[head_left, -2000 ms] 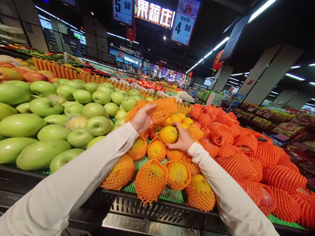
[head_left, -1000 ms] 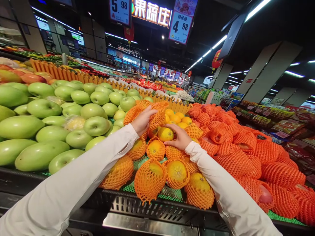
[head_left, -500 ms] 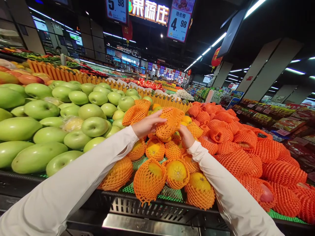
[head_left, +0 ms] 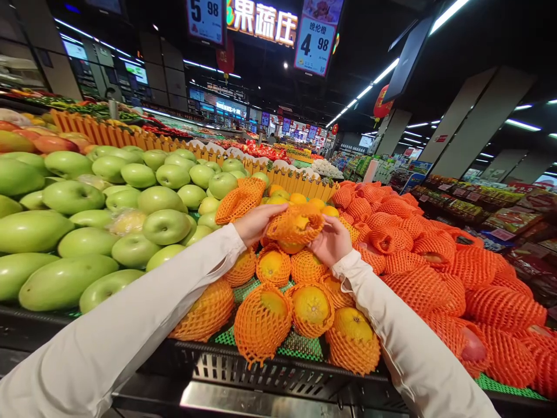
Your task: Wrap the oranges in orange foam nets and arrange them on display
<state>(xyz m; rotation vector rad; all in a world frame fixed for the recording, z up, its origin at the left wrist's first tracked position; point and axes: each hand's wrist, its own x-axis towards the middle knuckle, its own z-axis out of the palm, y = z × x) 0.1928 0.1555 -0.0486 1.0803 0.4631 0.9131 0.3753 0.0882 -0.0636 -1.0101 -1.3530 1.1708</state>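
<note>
An orange in an orange foam net is held up between my hands, above the display of oranges. My left hand is closed on its left side, the thumb partly hidden behind it. At the right end of the net my right hand has its fingers bent against the mesh edge. The net's mouth faces me and some of the fruit's skin shows through. Below and around lie several netted oranges, their tops bare. An orange-coloured foam net lies just behind my left hand.
Green apples are heaped on the left. Fruit in red foam nets is piled on the right. A black slotted crate edge runs along the front, and an orange picket-style divider stands behind. Price signs hang overhead.
The netted orange has tipped, so its open mouth now faces me. My right hand has come further into view and its fingers have moved onto the net's edge.
</note>
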